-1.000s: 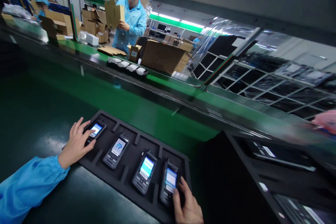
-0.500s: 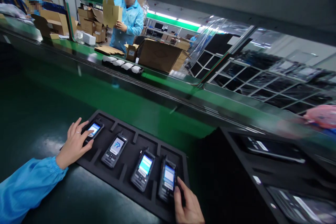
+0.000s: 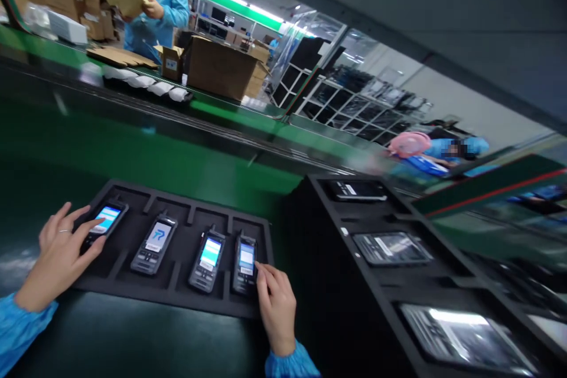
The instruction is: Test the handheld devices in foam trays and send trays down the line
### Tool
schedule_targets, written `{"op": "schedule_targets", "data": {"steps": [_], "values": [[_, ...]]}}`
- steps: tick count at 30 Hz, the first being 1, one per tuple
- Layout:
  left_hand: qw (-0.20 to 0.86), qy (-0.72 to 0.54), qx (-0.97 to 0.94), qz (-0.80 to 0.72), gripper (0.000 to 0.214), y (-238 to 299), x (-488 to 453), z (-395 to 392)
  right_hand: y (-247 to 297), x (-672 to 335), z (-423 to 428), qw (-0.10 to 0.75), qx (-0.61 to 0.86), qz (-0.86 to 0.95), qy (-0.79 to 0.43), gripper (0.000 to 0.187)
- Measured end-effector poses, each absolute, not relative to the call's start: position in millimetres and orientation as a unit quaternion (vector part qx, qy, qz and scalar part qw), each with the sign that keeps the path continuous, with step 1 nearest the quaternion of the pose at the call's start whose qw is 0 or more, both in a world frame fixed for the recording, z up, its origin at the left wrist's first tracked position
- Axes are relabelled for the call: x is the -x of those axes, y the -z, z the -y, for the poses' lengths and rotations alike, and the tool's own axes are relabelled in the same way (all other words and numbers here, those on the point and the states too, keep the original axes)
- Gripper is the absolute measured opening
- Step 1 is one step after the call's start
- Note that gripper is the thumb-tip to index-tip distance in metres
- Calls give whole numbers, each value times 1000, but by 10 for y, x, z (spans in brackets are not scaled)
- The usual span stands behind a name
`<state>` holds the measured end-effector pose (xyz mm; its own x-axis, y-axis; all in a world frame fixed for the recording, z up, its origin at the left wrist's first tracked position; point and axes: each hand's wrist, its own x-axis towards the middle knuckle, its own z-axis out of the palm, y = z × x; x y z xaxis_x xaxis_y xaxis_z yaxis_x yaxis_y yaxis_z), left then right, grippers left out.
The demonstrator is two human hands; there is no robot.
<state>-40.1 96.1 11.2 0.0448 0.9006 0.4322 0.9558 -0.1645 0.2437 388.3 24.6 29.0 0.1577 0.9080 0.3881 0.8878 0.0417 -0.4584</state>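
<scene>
A black foam tray [image 3: 133,286] lies on the dark green bench and holds several handheld phones with lit screens. My left hand [image 3: 55,257] rests at the tray's left end, fingers spread, thumb and forefinger touching the leftmost phone [image 3: 103,220]. My right hand [image 3: 275,304] sits at the tray's right end, fingers curled, fingertips pressing the lower edge of the rightmost phone [image 3: 245,261]. Two more phones [image 3: 155,238] [image 3: 208,257] lie untouched between them. Both sleeves are light blue.
A second black tray [image 3: 354,283] with larger devices stands to the right. A green conveyor [image 3: 177,147] runs behind the bench. Cardboard boxes [image 3: 217,68] and white pouches [image 3: 146,84] lie beyond it, where a person in blue [image 3: 155,3] holds a carton. Another person [image 3: 425,153] bends at right.
The view has swung right and down, showing more of the right tray. Both hands stay on the same end phones; my right wrist and sleeve now show.
</scene>
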Motion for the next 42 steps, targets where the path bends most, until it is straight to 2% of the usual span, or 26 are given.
{"op": "schedule_targets", "data": {"steps": [17, 35, 39, 42], "values": [[2, 202, 721, 663, 43, -81, 527, -986, -124, -3880, -253, 310, 678, 667, -7, 34], [-13, 295, 704, 645, 47, -177, 464, -992, -146, -3935, -290, 328, 671, 665, -19, 34], [43, 285, 767, 574, 41, -168, 273, -899, -75, -3891, -302, 323, 659, 679, 37, 34], [64, 252, 841, 475, 46, -131, 48, -801, -42, -3682, -251, 316, 619, 714, 87, 35]]}}
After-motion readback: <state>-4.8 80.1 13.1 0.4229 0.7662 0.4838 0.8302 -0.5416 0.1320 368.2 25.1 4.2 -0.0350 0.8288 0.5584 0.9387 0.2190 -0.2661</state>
